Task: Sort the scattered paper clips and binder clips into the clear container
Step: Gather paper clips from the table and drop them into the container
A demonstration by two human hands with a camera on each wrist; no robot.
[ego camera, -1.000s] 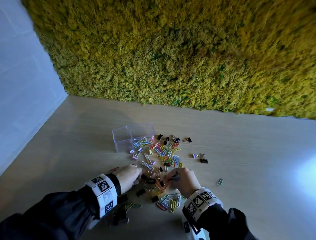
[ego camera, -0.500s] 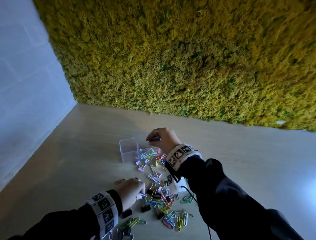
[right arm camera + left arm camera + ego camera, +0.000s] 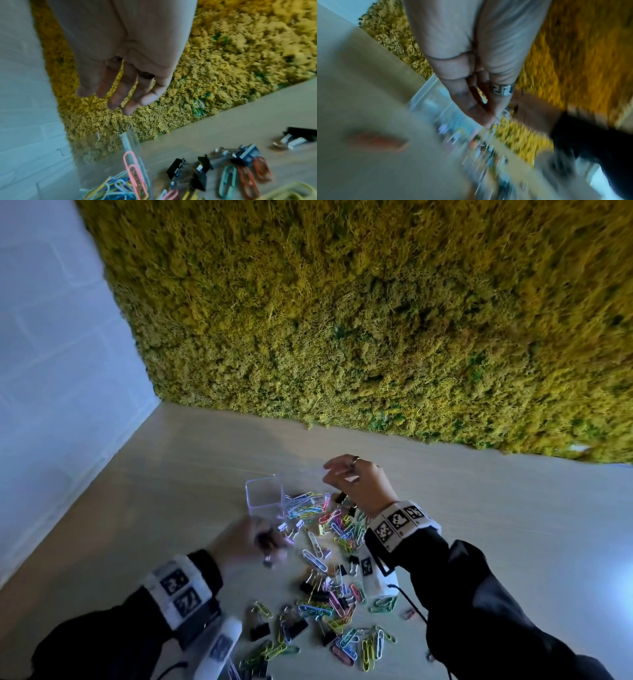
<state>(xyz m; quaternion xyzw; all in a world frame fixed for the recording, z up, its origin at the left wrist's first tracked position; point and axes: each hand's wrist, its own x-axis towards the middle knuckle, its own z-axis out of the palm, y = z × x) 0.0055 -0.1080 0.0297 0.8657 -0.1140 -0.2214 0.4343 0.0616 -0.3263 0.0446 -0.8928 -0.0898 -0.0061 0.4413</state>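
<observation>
Covering the rear of the scene, a yellow-green moss wall (image 3: 394,320) meets a pale wood-grain tabletop (image 3: 496,525); a white brick-pattern wall (image 3: 51,371) closes off the left side. Clear container (image 3: 264,497) sits on the tabletop toward the back, left compartment bare, right compartment holding coloured paper clips (image 3: 120,189). More paper clips and black binder clips (image 3: 308,587) are scattered on the wood from just beside the container down toward the person. Right hand (image 3: 359,482) hovers above the container's right side, fingers (image 3: 118,97) loosely spread, nothing in them. Left hand (image 3: 245,542) is low over the table just near of the container, blurred, fingers (image 3: 471,102) pressed together around something small and dark, probably a binder clip; can't confirm. Black sleeves, marker-tagged wristbands (image 3: 400,522) on both wrists.
</observation>
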